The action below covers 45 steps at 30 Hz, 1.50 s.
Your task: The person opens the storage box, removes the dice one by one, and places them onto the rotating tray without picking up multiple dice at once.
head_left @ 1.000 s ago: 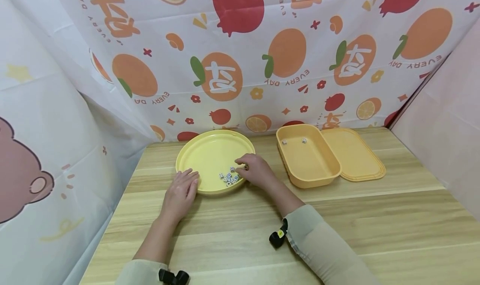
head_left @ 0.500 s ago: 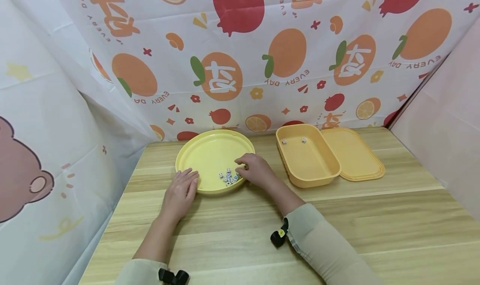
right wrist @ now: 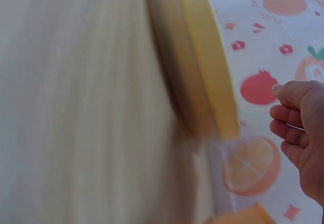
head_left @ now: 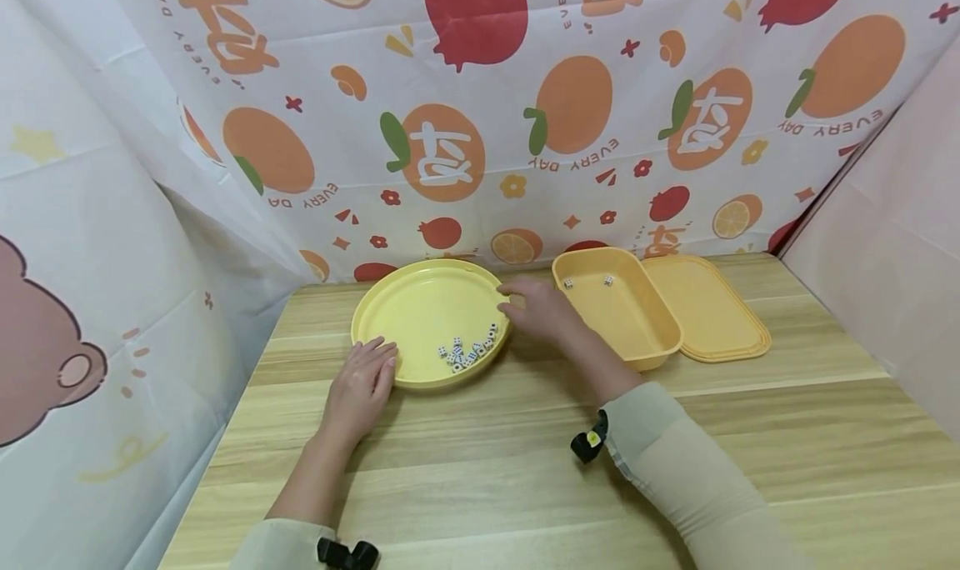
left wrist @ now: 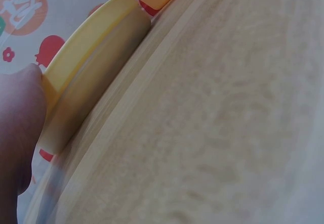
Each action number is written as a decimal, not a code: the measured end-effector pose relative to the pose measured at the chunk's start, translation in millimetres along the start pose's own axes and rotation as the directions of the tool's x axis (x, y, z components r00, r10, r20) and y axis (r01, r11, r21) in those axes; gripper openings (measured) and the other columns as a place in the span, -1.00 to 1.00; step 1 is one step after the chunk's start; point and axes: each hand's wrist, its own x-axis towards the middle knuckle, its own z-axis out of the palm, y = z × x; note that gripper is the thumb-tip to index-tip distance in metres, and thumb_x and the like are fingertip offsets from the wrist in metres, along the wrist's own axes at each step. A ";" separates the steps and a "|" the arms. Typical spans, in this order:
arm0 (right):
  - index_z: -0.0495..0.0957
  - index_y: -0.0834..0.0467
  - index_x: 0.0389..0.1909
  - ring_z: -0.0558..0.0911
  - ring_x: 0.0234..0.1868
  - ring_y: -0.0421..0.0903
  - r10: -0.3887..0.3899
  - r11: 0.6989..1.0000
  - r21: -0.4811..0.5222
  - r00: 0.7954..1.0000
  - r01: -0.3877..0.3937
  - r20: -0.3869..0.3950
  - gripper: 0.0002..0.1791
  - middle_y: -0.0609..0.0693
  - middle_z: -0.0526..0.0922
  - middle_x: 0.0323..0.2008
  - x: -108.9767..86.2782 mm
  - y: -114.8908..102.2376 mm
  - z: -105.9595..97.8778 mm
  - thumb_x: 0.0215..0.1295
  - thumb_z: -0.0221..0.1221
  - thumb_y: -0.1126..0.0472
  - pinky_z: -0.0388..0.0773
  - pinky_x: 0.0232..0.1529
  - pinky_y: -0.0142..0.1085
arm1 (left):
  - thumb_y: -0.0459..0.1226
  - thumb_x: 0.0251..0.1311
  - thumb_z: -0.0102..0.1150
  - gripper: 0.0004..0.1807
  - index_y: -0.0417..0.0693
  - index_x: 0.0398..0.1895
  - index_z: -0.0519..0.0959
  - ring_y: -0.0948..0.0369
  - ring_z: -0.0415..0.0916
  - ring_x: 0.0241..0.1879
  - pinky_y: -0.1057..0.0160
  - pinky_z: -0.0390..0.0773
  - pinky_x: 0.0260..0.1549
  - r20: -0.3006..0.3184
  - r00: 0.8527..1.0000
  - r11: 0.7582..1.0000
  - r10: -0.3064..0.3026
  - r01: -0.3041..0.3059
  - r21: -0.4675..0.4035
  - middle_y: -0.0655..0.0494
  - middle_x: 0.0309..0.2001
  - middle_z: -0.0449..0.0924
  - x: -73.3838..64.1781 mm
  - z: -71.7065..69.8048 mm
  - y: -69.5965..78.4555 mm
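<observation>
A round yellow tray (head_left: 420, 303) stands on the table, with several small white dice (head_left: 459, 355) gathered along its near right side. My left hand (head_left: 360, 387) rests on the tray's near left rim, fingers lying straight over the edge; the left wrist view has this hand (left wrist: 20, 118) against the tray's side. Just past the right rim is my right hand (head_left: 542, 310), raised between tray and box. Thumb and index finger stand apart, and no die shows between them. In the right wrist view, the fingers of this hand (right wrist: 298, 125) are loosely curled.
A rectangular yellow-orange box (head_left: 622, 320) stands right of the tray, with two dice (head_left: 588, 282) on its floor. Its lid (head_left: 708, 307) lies flat beside it. A fruit-print cloth (head_left: 480, 212) hangs along the table's back edge.
My right hand has moved right from over the dice to beyond the tray's rim, uncovering dice there. One die shifted slightly left earlier. My left hand has stayed put.
</observation>
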 end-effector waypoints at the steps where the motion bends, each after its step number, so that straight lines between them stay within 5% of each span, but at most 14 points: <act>1: 0.63 0.12 0.11 0.59 0.19 -0.01 0.004 1.000 -0.015 1.000 -0.004 -0.004 -0.63 0.03 0.68 0.08 1.8 3.7 -5.9 0.33 0.24 0.10 0.53 0.28 -0.11 | -0.31 0.39 0.02 -0.69 -0.33 -0.01 0.65 -0.08 0.47 0.25 -0.12 0.22 0.43 0.000 1.000 1.000 -0.001 0.001 0.001 -0.12 0.07 0.67 0.2 -0.1 -0.2; 4: 0.64 0.13 0.10 0.59 0.18 0.01 0.017 0.998 -0.053 0.999 -0.018 -0.029 -0.63 0.05 0.68 0.08 6.3 17.1 -23.3 0.31 0.26 0.11 0.55 0.25 -0.09 | -0.30 0.40 0.02 -0.69 -0.33 -0.01 0.65 -0.08 0.47 0.25 -0.12 0.22 0.43 -0.001 1.000 1.000 -0.002 0.002 0.001 -0.12 0.07 0.66 0.5 -0.6 -0.4; 13: 0.60 0.24 0.12 0.57 0.16 0.14 0.263 0.962 -0.064 0.964 -0.266 -0.050 -0.59 0.19 0.63 0.10 11.7 75.9 -61.9 0.34 0.17 0.12 0.53 0.22 0.04 | -0.31 0.39 0.02 -0.70 -0.33 -0.01 0.65 -0.09 0.47 0.24 -0.15 0.23 0.41 0.000 1.000 1.000 0.004 -0.004 0.001 -0.13 0.07 0.66 2.0 -1.8 -0.7; 22: 0.40 0.38 0.27 0.47 0.27 0.23 0.393 0.908 -0.198 0.914 -0.368 0.101 -0.38 0.34 0.50 0.23 7.0 119.0 -63.1 0.29 0.23 0.12 0.35 0.39 0.07 | -0.32 0.38 0.03 -0.70 -0.34 -0.01 0.64 -0.09 0.48 0.24 -0.15 0.23 0.41 0.004 1.000 1.000 0.001 -0.001 0.005 -0.13 0.06 0.66 1.4 -1.2 0.1; 30: 0.23 0.27 0.39 0.47 0.07 0.13 0.511 0.859 -0.084 0.834 -0.505 0.209 -0.30 0.25 0.50 0.15 1.9 125.6 -51.8 0.30 0.23 0.15 0.43 0.29 0.01 | -0.31 0.40 0.01 -0.69 -0.33 -0.01 0.65 -0.08 0.47 0.25 -0.13 0.23 0.42 0.004 1.000 1.000 0.004 -0.004 0.009 -0.12 0.07 0.66 1.2 -1.5 1.4; 36: 0.27 0.29 0.31 0.46 0.03 0.11 0.557 0.829 -0.130 0.781 -0.544 0.281 -0.38 0.20 0.49 0.04 -0.6 131.1 -47.2 0.33 0.20 0.11 0.45 0.16 -0.08 | -0.31 0.40 0.00 -0.69 -0.33 -0.01 0.65 -0.08 0.47 0.25 -0.13 0.24 0.42 0.007 1.000 1.000 0.008 -0.008 0.016 -0.12 0.07 0.66 0.6 -1.6 0.9; 41: 0.45 0.32 0.22 0.49 0.05 0.10 0.505 0.863 -0.158 0.830 -0.479 0.238 -0.57 0.25 0.53 0.18 -2.9 131.0 -46.1 0.37 0.08 0.27 0.48 0.26 -0.02 | -0.31 0.41 -0.01 -0.69 -0.33 -0.01 0.65 -0.09 0.47 0.25 -0.14 0.24 0.41 0.006 1.000 1.000 0.011 -0.011 0.022 -0.11 0.07 0.66 0.1 -1.5 1.0; 45: 0.63 0.29 0.02 0.52 -0.07 0.06 0.449 0.890 -0.187 0.871 -0.416 0.198 -0.70 0.20 0.62 0.04 -4.4 130.0 -45.7 0.40 0.01 0.35 0.56 0.06 -0.14 | -0.31 0.41 0.00 -0.69 -0.33 -0.01 0.65 -0.08 0.47 0.25 -0.14 0.24 0.41 0.005 1.000 1.000 0.008 -0.008 0.020 -0.12 0.07 0.66 -0.3 -1.5 1.7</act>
